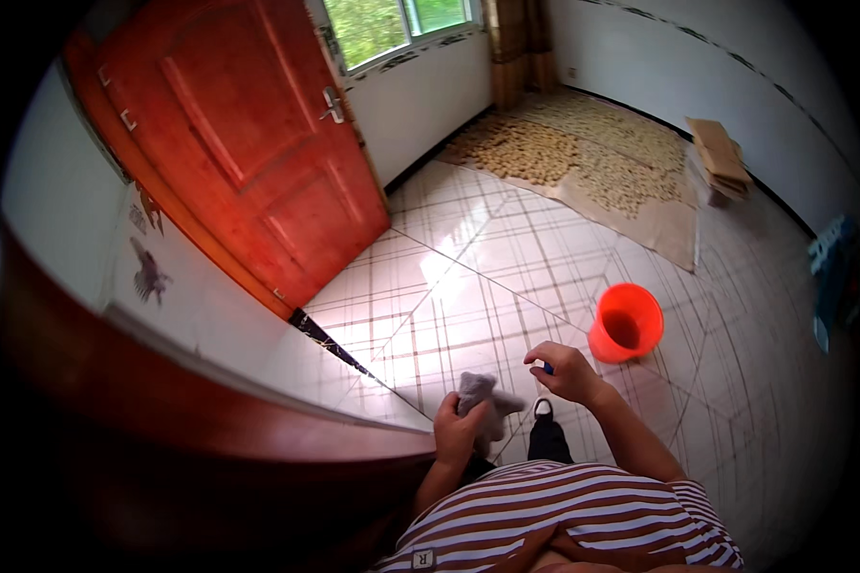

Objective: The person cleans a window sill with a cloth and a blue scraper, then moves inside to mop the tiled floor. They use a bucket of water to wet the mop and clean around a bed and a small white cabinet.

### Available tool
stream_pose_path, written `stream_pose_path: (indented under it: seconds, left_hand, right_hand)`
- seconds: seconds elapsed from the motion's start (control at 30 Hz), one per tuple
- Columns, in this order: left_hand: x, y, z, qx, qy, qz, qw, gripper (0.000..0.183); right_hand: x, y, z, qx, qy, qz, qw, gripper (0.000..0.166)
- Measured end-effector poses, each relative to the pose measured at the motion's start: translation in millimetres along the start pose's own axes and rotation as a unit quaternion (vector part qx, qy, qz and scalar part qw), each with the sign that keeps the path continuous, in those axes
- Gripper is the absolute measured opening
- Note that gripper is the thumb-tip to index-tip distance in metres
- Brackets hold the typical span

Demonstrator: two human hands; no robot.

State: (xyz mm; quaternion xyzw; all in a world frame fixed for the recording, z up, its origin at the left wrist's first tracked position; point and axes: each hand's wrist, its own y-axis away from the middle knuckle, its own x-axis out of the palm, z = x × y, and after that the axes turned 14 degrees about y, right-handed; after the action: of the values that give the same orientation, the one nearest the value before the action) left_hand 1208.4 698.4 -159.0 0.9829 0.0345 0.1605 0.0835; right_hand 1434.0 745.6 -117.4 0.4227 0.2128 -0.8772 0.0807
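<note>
In front of my body, my left hand (459, 430) grips a crumpled grey cloth (479, 394), whose loose ends hang out past the fingers. My right hand (567, 374) is curled to the right of the cloth, apart from it. A small blue object (547, 368) shows between its thumb and fingers; too little is visible to tell its kind. Just beyond the right hand, a red plastic bucket (600, 342) stands upright on the tiled floor, its inside shadowed and its contents unclear.
On the left, a red wooden door (258, 143) stands beside a dark red wooden surface (315, 458). Several pale pieces lie spread on a beige sheet (663, 240) in the far corner. Flattened cardboard (717, 150) leans by the right wall, with a blue item (828, 272) nearer.
</note>
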Motion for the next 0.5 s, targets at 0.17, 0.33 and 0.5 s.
stream_pose_path:
  seconds: [0.17,0.33,0.5]
  left_hand:
    - [10.4,-70.4,-1.5,0.098,-0.020,-0.193,0.976,0.021]
    - [28.2,-134.2,-40.6,0.165,0.065,-0.262,0.949,0.030]
    - [25.8,-194.9,-68.7,0.165,0.234,-0.241,0.927,0.034]
  right_hand:
    - [-16.6,-114.0,-56.1,-0.097,-0.053,-0.020,0.994,0.025]
    - [-17.5,-228.8,-75.5,-0.148,-0.126,-0.059,0.979,0.023]
    - [28.0,-299.1,-42.8,-0.219,-0.259,-0.019,0.940,0.014]
